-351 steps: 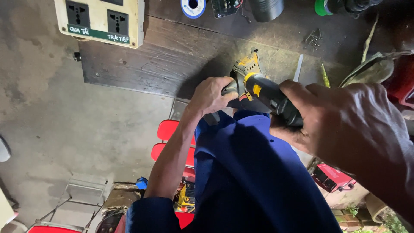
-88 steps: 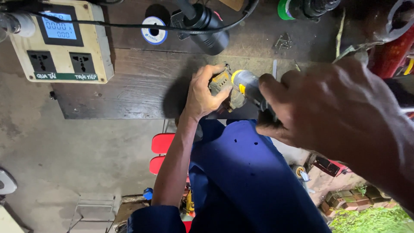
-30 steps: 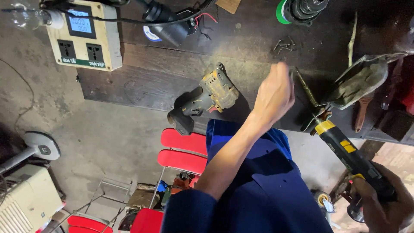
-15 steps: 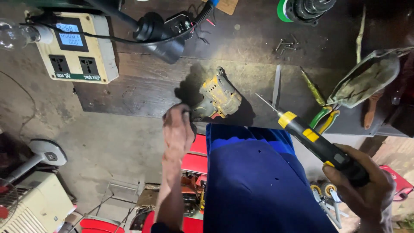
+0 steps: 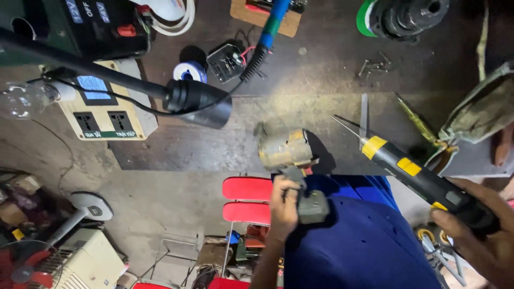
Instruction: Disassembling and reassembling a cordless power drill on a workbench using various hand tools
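Drill body: worn yellow-grey power-tool housing (image 5: 286,151), lying at the near edge of the dark wooden bench (image 5: 214,144), its grey grip hanging off the edge toward the person's lap.
Left arm: bare forearm rises from the bottom of the view, wrist bent inward toward the bench edge.
Left hand: left hand (image 5: 284,202) wrapped round the grey handle below the housing; fingers closed firmly on it, thumb side toward the bench.
Right arm: enters from the lower right corner, hand held off the bench and out past its edge.
Right hand: right hand (image 5: 484,235) clamped round the black rear end of an electric screwdriver (image 5: 423,182); fingers curled tight, no gap seen.
Screwdriver pose: black body with yellow bands, tilted, thin metal bit pointing up-left over the bench; tip near the drill body but apart from it.
Clothing: blue garment (image 5: 364,241) fills the space between the two hands.
Bench, left: beige socket box (image 5: 107,115) with a small blue display; clear bulb (image 5: 24,99) just beside it.
Bench, centre: black lamp head (image 5: 198,101) on a dark arm, above the drill body; solder spool (image 5: 190,70) behind it.
Bench, right: loose screws (image 5: 375,65) near the far edge; olive fabric pouch (image 5: 482,109) at the right margin.
Below bench: red chair (image 5: 246,200) just left of the left hand; white fan (image 5: 80,214) on the floor, well apart.
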